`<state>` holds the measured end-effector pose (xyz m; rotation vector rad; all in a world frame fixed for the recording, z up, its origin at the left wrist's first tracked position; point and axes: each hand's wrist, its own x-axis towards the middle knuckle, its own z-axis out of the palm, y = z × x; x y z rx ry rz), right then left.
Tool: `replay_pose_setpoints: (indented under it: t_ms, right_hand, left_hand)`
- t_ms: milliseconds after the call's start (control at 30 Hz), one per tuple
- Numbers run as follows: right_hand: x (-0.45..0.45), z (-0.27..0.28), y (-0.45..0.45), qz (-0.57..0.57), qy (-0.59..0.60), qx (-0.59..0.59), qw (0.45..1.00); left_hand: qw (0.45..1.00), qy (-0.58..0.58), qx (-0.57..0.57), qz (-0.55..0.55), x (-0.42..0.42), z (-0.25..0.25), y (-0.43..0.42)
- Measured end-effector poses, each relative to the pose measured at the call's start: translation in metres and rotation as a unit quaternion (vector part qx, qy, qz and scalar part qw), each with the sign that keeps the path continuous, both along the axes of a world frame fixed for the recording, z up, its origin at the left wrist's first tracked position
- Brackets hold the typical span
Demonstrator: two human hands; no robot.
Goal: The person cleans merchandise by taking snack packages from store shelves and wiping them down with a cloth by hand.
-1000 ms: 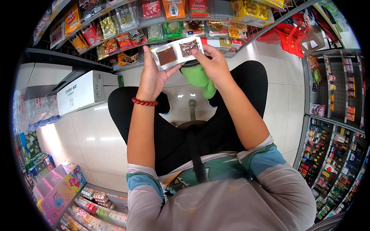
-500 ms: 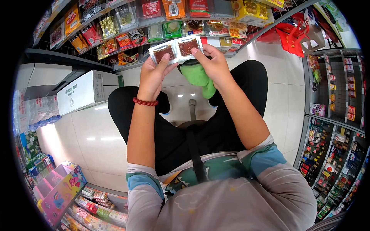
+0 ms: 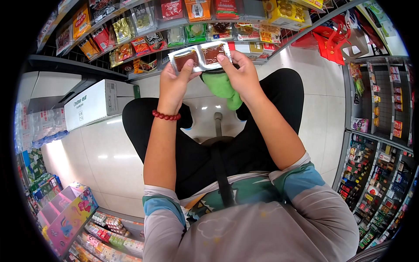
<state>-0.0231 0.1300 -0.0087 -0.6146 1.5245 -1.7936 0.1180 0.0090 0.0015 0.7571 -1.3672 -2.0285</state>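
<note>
Between my hands is a pair of joined snack packets point(image 3: 200, 57) with silver edges and clear windows onto something reddish brown. My left hand point(image 3: 175, 83) grips the left packet, thumb on top and fingers underneath. On the right packet lies the thumb of my right hand point(image 3: 243, 76), its fingers curled behind. A green cloth point(image 3: 220, 87) with a dark edge hangs from the right hand, below the packets. A red bead bracelet point(image 3: 166, 115) circles my left wrist.
Shelves of bagged snacks point(image 3: 196, 32) stand just beyond my hands. At left lie a white carton point(image 3: 94, 105) and wrapped bottles point(image 3: 43, 126). Red bags point(image 3: 328, 46) hang at upper right, above a product rack point(image 3: 379, 100). A pink display box point(image 3: 67, 214) sits at lower left.
The packets tilt slightly in my hands, and the glare on their windows shifts. My left wrist has moved a little to the right. The green cloth's lower end has swung slightly left and up.
</note>
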Motion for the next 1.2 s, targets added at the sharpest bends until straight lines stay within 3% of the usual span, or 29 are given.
replay_pose_setpoints:
  t_ms: [167,533,1000,1200]
  right_hand:
    - [0.003,0.006,-0.002,-0.008,-0.038,-0.021,0.999]
    - [0.001,0.002,-0.004,-0.018,-0.100,-0.022,0.995]
    - [0.004,0.015,0.001,-0.002,-0.159,-0.033,0.987]
    - [0.003,0.010,0.002,0.021,-0.128,-0.022,0.991]
  left_hand:
    - [1.000,-0.018,0.004,0.013,0.000,0.000,0.000]
    - [0.992,0.071,0.101,-0.007,0.003,0.004,-0.001]
    - [0.994,0.057,0.096,-0.005,0.005,0.006,0.001]
    - [0.995,0.051,0.085,-0.006,0.005,0.005,0.000]
